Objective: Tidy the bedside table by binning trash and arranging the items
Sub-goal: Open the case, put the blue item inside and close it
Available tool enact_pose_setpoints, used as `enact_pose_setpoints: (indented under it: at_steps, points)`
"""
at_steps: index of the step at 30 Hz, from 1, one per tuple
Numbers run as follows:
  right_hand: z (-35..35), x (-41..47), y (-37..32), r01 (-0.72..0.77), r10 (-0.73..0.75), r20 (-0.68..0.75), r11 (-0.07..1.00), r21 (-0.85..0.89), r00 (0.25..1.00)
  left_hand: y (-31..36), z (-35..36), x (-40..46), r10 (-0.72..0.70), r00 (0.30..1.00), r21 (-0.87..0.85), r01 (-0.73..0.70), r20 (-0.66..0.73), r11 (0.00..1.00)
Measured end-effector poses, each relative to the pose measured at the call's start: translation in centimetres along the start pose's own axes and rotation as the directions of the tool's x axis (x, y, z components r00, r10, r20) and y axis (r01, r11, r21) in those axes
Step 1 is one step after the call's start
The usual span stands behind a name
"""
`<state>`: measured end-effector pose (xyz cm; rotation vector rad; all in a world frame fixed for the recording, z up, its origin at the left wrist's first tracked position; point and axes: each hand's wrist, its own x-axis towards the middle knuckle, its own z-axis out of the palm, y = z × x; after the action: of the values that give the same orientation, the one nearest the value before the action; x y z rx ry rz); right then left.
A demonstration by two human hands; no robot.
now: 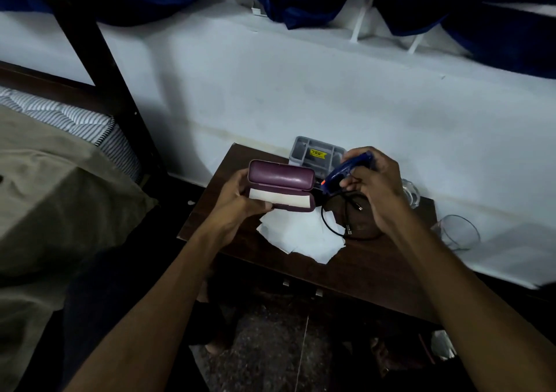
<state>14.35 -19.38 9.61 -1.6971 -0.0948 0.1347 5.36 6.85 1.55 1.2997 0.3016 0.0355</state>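
Left hand (pixel 240 202) wrapped around left end of open purple case (pixel 281 185), thumb on front edge, case held just above bedside table (pixel 361 274); white lining visible inside lower half, lid tilted back. Right hand (pixel 373 190) curled around blue glue gun (pixel 346 170), orange nozzle pointing toward right end of case, nearly touching. Black cable (pixel 332 226) hanging from gun, looping down onto tabletop, plug ends lying below right hand. Hands apart, each clamped on own item, both raised over middle of table. Crumpled white paper (pixel 304 236) flat on table, directly beneath case and between forearms. Grey compartment tray (pixel 304 147) with yellow label at back edge against wall, behind case and gun. Two clear glasses (pixel 457 232) at right edge of table, beyond right wrist. Bed (pixel 45 187) with striped mattress at far left.
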Motion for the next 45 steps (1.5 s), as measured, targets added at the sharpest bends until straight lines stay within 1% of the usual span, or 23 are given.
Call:
enact_pose_setpoints:
  at_steps: [5, 7, 9, 10, 11, 13, 15, 17, 19, 22, 27, 29, 32, 33, 37, 40, 41, 43, 45]
  points:
    - [0.9, -0.1, -0.4, -0.001, 0.012, 0.161, 0.998, -0.068, 0.987, 0.1, 1.2, -0.4, 0.073, 0.997, 0.055, -0.073, -0.003, 0.996]
    - [1.5, -0.1, -0.8, 0.010, 0.027, 0.247, 0.989, -0.146, 0.969, 0.2, 1.4, -0.3, 0.088, 0.996, 0.070, -0.088, -0.009, 0.994]
    - [2.2, -0.2, -1.2, 0.089, 0.008, 0.315, 0.952, -0.292, 0.949, 0.2, 1.7, -0.3, 0.096, 0.995, 0.078, -0.095, -0.010, 0.992]
    - [2.7, -0.2, -1.4, 0.170, -0.034, 0.331, 0.903, -0.394, 0.943, 0.2, 1.8, -0.2, 0.098, 0.995, 0.083, -0.097, -0.009, 0.992]
    - [3.2, -0.4, -1.5, 0.263, -0.092, 0.342, 0.826, -0.498, 0.935, 0.2, 1.9, -0.2, 0.101, 0.995, 0.088, -0.100, -0.006, 0.991]
    - [4.4, -0.7, -1.6, 0.429, -0.197, 0.401, 0.630, -0.647, 0.895, 0.1, 2.2, -0.1, 0.110, 0.994, 0.095, -0.110, 0.007, 0.989]
    - [5.6, -1.0, -1.4, 0.518, -0.245, 0.459, 0.480, -0.708, 0.854, 0.1, 2.4, 0.0, 0.121, 0.992, 0.105, -0.123, 0.022, 0.987]
    - [6.5, -1.2, -1.0, 0.532, -0.266, 0.460, 0.400, -0.747, 0.847, 0.1, 2.5, 0.0, 0.130, 0.991, 0.117, -0.133, 0.037, 0.984]
    - [7.0, -1.3, -0.6, 0.524, -0.282, 0.443, 0.399, -0.752, 0.851, 0.1, 2.5, 0.1, 0.130, 0.990, 0.123, -0.135, 0.049, 0.983]
    - [7.3, -1.2, -0.2, 0.528, -0.301, 0.435, 0.447, -0.722, 0.849, 0.1, 2.3, 0.1, 0.117, 0.991, 0.122, -0.124, 0.064, 0.985]
    - [7.3, -0.7, 0.1, 0.537, -0.268, 0.470, 0.521, -0.664, 0.841, 0.3, 2.1, 0.1, 0.109, 0.991, 0.107, -0.116, 0.073, 0.987]
    - [7.4, -0.6, 0.0, 0.551, -0.267, 0.487, 0.511, -0.660, 0.831, 0.4, 2.1, 0.0, 0.107, 0.991, 0.117, -0.115, 0.074, 0.986]
    - [7.5, -0.6, -0.1, 0.595, -0.296, 0.517, 0.436, -0.675, 0.803, 0.6, 2.0, 0.1, 0.110, 0.990, 0.133, -0.121, 0.083, 0.984]
    - [7.5, -0.6, -0.1, 0.602, -0.305, 0.519, 0.426, -0.676, 0.798, 0.6, 2.0, 0.1, 0.112, 0.990, 0.132, -0.122, 0.083, 0.984]
    - [7.6, -0.4, 0.1, 0.570, -0.286, 0.496, 0.494, -0.656, 0.819, 0.7, 2.0, 0.1, 0.102, 0.991, 0.117, -0.111, 0.083, 0.987]
    - [7.5, -0.3, 0.2, 0.553, -0.259, 0.495, 0.505, -0.662, 0.829, 0.7, 2.1, -0.1, 0.107, 0.990, 0.119, -0.118, 0.091, 0.986]
    - [7.3, -0.2, 0.3, 0.545, -0.255, 0.489, 0.517, -0.660, 0.834, 0.7, 2.1, -0.1, 0.111, 0.990, 0.118, -0.122, 0.092, 0.986]
    - [6.8, -0.2, 0.2, 0.505, -0.267, 0.436, 0.578, -0.641, 0.859, 0.7, 2.1, -0.2, 0.113, 0.990, 0.107, -0.122, 0.086, 0.987]
    - [5.9, -0.3, -0.1, 0.461, -0.340, 0.311, 0.633, -0.622, 0.887, 0.9, 1.8, -0.1, 0.107, 0.992, 0.084, -0.113, 0.069, 0.990]
